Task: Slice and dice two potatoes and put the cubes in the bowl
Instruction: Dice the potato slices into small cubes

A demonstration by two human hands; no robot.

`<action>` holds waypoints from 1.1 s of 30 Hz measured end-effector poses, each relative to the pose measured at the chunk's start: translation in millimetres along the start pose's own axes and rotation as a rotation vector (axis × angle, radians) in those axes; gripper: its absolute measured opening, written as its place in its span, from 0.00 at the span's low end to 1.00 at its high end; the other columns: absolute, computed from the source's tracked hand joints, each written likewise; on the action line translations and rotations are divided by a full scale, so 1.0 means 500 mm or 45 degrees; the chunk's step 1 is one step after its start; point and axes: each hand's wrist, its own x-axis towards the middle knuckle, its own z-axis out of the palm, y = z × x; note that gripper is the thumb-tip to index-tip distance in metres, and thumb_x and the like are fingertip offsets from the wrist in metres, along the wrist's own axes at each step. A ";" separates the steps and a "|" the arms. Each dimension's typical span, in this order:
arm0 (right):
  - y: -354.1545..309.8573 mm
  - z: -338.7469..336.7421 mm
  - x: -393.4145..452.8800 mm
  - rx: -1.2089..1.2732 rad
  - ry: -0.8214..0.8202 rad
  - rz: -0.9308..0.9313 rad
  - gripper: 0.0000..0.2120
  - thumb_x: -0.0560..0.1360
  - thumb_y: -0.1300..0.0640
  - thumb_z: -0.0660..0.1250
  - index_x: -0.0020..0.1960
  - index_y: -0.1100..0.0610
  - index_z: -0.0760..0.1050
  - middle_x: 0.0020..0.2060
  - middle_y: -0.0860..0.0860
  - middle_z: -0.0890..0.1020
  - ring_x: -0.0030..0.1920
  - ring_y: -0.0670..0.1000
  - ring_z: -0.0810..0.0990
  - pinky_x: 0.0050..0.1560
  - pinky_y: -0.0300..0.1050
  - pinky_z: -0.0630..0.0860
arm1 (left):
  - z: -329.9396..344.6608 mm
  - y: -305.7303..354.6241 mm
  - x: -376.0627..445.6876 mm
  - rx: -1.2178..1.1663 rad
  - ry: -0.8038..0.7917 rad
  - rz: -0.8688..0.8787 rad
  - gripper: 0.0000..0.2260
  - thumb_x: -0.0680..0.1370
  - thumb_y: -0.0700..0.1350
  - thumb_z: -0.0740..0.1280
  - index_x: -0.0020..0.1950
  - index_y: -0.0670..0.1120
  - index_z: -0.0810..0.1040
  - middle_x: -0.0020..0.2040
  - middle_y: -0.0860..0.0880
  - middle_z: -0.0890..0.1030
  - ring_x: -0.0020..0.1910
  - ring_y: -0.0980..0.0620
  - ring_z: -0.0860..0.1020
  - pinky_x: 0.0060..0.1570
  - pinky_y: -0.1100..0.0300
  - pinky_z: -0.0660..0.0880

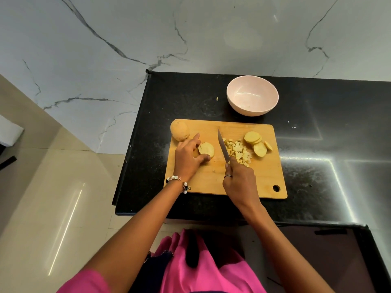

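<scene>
Right hand point(238, 178) grips knife point(223, 146), tip pointing away, seemingly leftward-tilted.

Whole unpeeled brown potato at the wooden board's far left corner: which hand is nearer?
Left. The left hand lies right beside the whole unpeeled brown potato; the right hand, gripping the knife, is across the board.
</scene>
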 end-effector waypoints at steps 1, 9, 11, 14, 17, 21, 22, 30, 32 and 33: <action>0.002 0.000 0.000 0.011 0.007 0.010 0.17 0.79 0.63 0.58 0.66 0.66 0.70 0.43 0.60 0.82 0.41 0.60 0.79 0.35 0.44 0.64 | -0.001 0.003 -0.001 0.011 -0.006 -0.003 0.35 0.66 0.50 0.77 0.70 0.44 0.70 0.55 0.47 0.79 0.53 0.48 0.75 0.54 0.54 0.73; 0.015 0.003 0.005 0.059 0.015 0.030 0.18 0.80 0.61 0.58 0.68 0.66 0.69 0.42 0.61 0.82 0.41 0.60 0.79 0.37 0.51 0.72 | 0.029 0.094 -0.025 0.301 0.019 -0.318 0.32 0.69 0.61 0.71 0.63 0.41 0.68 0.59 0.42 0.69 0.57 0.43 0.70 0.54 0.55 0.68; 0.019 0.003 0.007 0.050 0.022 0.034 0.18 0.80 0.61 0.58 0.68 0.65 0.69 0.41 0.60 0.82 0.41 0.60 0.79 0.38 0.53 0.73 | 0.036 0.101 -0.018 0.335 0.018 -0.313 0.28 0.71 0.57 0.71 0.61 0.40 0.69 0.60 0.41 0.69 0.57 0.43 0.70 0.54 0.55 0.69; 0.024 0.003 0.006 0.036 0.018 0.030 0.18 0.80 0.60 0.58 0.68 0.65 0.69 0.43 0.61 0.82 0.42 0.61 0.79 0.39 0.52 0.73 | 0.037 0.089 -0.005 0.334 -0.002 -0.229 0.22 0.74 0.50 0.70 0.63 0.41 0.70 0.60 0.42 0.70 0.59 0.44 0.68 0.56 0.56 0.67; 0.026 0.004 0.005 0.016 -0.019 0.014 0.17 0.80 0.60 0.58 0.67 0.64 0.70 0.44 0.60 0.82 0.43 0.61 0.79 0.39 0.52 0.73 | 0.016 0.063 0.015 0.283 -0.114 -0.048 0.24 0.73 0.45 0.70 0.68 0.43 0.71 0.61 0.44 0.72 0.62 0.46 0.68 0.59 0.59 0.64; 0.029 0.011 0.008 -0.168 -0.113 0.020 0.19 0.79 0.60 0.56 0.69 0.62 0.67 0.50 0.60 0.80 0.49 0.62 0.78 0.42 0.50 0.71 | -0.020 0.038 0.044 0.221 -0.288 0.155 0.27 0.70 0.41 0.73 0.68 0.45 0.72 0.61 0.48 0.77 0.59 0.51 0.72 0.56 0.67 0.62; 0.028 0.013 0.010 -0.233 -0.150 0.039 0.20 0.79 0.60 0.56 0.71 0.61 0.65 0.52 0.60 0.79 0.50 0.62 0.77 0.43 0.50 0.70 | -0.025 0.037 0.047 0.216 -0.316 0.181 0.28 0.70 0.40 0.73 0.69 0.46 0.72 0.61 0.48 0.77 0.58 0.52 0.73 0.56 0.67 0.63; 0.011 0.031 0.003 -0.467 -0.311 0.086 0.26 0.78 0.63 0.52 0.76 0.60 0.52 0.62 0.60 0.72 0.55 0.62 0.76 0.48 0.51 0.73 | -0.010 0.032 0.028 0.301 -0.205 0.092 0.29 0.70 0.49 0.74 0.68 0.43 0.71 0.58 0.45 0.72 0.58 0.50 0.69 0.56 0.66 0.63; 0.010 0.036 -0.001 -0.449 -0.309 0.074 0.27 0.78 0.63 0.53 0.76 0.60 0.53 0.63 0.60 0.72 0.54 0.62 0.76 0.48 0.51 0.72 | -0.004 0.033 0.029 0.311 -0.214 0.052 0.29 0.71 0.48 0.74 0.69 0.42 0.71 0.58 0.45 0.71 0.58 0.49 0.68 0.57 0.64 0.65; 0.010 0.038 -0.003 -0.435 -0.308 0.071 0.27 0.78 0.63 0.53 0.76 0.60 0.53 0.63 0.60 0.72 0.55 0.62 0.76 0.49 0.51 0.72 | -0.003 0.032 0.032 0.307 -0.225 0.038 0.29 0.71 0.48 0.73 0.69 0.42 0.71 0.58 0.45 0.71 0.58 0.49 0.68 0.57 0.64 0.65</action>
